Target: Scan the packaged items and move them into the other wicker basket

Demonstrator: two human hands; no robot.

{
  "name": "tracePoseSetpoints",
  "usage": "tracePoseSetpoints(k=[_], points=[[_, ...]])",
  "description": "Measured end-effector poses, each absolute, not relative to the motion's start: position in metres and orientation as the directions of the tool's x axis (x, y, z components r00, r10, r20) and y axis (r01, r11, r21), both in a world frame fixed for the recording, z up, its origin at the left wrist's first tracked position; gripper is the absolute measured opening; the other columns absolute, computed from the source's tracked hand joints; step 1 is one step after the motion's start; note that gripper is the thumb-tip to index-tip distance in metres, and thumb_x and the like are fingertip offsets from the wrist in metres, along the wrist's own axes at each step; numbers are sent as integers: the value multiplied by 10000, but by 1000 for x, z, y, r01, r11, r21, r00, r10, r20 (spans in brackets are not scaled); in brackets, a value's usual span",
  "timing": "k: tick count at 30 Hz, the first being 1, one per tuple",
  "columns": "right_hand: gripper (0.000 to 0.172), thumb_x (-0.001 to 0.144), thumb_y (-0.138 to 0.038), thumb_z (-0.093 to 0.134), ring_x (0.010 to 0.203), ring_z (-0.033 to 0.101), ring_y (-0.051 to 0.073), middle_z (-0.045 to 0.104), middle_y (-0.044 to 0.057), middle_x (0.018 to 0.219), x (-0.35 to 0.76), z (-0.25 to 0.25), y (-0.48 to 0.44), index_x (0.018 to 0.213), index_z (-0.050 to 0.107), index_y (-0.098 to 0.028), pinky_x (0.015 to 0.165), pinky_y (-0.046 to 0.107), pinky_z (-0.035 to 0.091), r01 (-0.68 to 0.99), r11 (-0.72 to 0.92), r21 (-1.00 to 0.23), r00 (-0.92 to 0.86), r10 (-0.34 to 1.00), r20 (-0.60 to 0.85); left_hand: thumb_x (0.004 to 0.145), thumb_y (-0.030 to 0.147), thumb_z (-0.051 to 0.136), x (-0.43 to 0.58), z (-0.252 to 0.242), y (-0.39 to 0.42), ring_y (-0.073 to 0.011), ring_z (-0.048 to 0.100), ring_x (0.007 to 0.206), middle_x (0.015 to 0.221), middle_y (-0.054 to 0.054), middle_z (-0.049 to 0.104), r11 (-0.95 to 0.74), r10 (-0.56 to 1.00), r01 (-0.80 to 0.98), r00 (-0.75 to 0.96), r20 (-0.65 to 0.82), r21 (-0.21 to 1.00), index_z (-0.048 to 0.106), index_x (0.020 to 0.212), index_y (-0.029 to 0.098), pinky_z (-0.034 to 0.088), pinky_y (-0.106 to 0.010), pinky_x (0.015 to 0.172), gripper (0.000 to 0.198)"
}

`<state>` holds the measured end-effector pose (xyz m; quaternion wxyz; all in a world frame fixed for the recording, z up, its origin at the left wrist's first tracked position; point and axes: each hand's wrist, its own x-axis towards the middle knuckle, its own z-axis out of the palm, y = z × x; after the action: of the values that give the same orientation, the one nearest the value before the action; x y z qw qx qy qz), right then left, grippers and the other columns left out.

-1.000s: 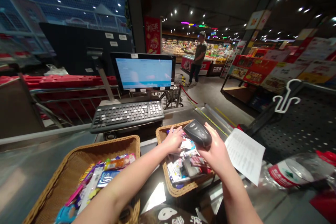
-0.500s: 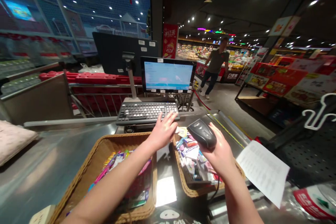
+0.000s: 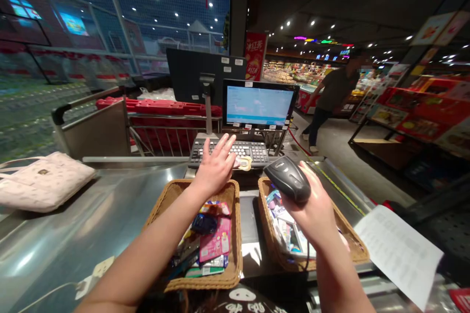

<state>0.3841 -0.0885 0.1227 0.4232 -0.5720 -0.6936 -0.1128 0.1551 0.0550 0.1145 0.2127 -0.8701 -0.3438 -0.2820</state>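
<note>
My left hand (image 3: 216,166) is over the left part of the black keyboard (image 3: 253,151), palm down with the fingers stretched forward. A small cream-and-yellow packet (image 3: 244,163) sticks out beside its thumb and appears held under the hand; its kind is unclear. My right hand (image 3: 312,205) grips a black handheld barcode scanner (image 3: 288,178), whose cable hangs down. Beneath my left forearm is a wicker basket (image 3: 237,234) of small packaged goods. Another wicker basket (image 3: 270,227) with small boxes and packs lies under my right hand. Behind the keyboard stands a lit checkout screen (image 3: 260,106).
A pale pink handbag (image 3: 47,181) rests on the metal counter (image 3: 121,195) at left, with a white plug and cord (image 3: 93,274) nearer me. A printed paper sheet (image 3: 400,249) lies at right. Beyond the counter, a person (image 3: 332,90) is in the aisle.
My left hand has shifted left across the keyboard, the small packet moving with it. The scanner stays in my right hand. The view has turned left, and the person in the aisle appears closer.
</note>
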Motion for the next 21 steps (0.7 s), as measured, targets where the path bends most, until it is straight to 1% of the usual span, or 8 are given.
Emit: tracePoseSetpoints(k=[5,7,11,16,21], points=[[501,789,-219,592,1412,393,385,597,115,1344,362,125,-77,1289,556,-224,1156,623,324,870,323,-372,17,735,678,887,163,529,145,125,56,-311,238,1500,1599,-136,301,-643,470,741,583,663,-195,655,1003,177,-47,-631,1203,172],[497,776,-210,599,1411,394,381,598,106,1345,354,125,-71,1272,570,-234,1163,620,315,860,331,-387,11,748,663,906,178,515,142,129,56,-308,242,1499,1596,-136,308,-638,460,744,576,676,-199,656,996,178,-46,-638,1201,167],[493,762,-199,608,1406,401,378,606,116,1332,340,122,-60,1255,585,-216,1162,600,324,844,360,-398,-8,750,662,921,196,508,135,134,56,-313,242,1499,1596,-136,306,-617,456,756,568,684,-217,658,975,173,-43,-641,1199,161],[494,764,-201,605,1399,409,394,613,128,1318,327,113,-56,1257,577,-215,1140,646,311,833,348,-430,2,775,632,899,179,519,125,134,54,-321,259,1492,1589,-144,316,-620,465,761,551,692,-189,667,980,173,-43,-651,1195,169],[485,752,-203,600,1398,406,403,622,130,1294,318,108,-59,1236,580,-209,1124,658,317,834,330,-441,1,800,600,884,177,531,113,132,52,-317,244,1498,1600,-138,294,-591,487,781,545,683,-201,663,1005,175,-32,-647,1200,179]])
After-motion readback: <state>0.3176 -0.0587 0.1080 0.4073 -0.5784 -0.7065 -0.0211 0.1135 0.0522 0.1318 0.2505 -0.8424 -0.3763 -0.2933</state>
